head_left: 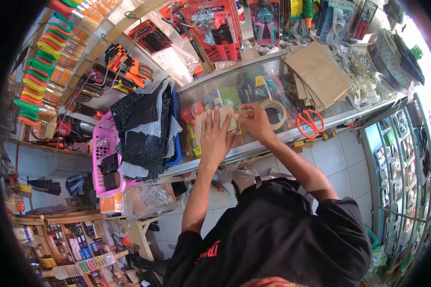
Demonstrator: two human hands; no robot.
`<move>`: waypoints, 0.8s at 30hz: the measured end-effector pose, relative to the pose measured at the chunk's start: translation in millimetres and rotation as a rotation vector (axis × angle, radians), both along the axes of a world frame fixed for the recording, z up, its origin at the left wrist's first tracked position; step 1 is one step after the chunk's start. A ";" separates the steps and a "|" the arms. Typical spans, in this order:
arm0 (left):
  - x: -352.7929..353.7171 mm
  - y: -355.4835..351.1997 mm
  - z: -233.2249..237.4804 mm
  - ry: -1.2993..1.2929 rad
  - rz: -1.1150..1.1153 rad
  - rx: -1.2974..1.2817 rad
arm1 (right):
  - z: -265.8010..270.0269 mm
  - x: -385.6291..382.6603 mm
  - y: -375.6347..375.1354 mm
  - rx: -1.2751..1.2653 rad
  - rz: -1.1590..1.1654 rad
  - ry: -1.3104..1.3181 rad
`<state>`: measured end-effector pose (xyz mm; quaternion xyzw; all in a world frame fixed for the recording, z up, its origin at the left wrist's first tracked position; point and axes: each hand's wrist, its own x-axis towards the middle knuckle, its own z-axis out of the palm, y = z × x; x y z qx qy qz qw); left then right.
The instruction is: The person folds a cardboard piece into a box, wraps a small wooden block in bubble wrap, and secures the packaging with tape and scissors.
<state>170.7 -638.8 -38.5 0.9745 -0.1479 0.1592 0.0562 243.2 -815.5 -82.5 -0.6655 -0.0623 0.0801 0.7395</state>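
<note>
A small tan cardboard piece [230,116] lies on the glass counter [196,86]. My left hand [216,138] rests flat on it with the fingers spread. At its right edge is my right hand [255,122], thumb and index finger brought close together near the cardboard; whether anything is between them is too small to tell. A roll of beige tape [283,114] lies just right of my right hand. Farther right are scissors with orange handles [310,125].
Black bubble wrap [141,129] fills a pink basket [98,167] and a blue basket [179,138] on the left. Cardboard sheets [321,74] are stacked at the back right. Packaged tools [215,28] hang behind the counter.
</note>
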 end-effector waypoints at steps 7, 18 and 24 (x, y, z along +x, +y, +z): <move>-0.2 0.8 0.7 -0.010 0.000 0.052 | -2.6 -12.7 14.5 -0.075 -0.110 -0.149; 0.4 -0.7 4.3 0.000 -0.017 0.036 | -24.7 -15.4 32.9 -0.088 -0.200 -0.149; -0.1 1.8 4.1 0.001 -0.036 0.007 | -23.7 -15.9 35.6 -0.050 -0.194 -0.082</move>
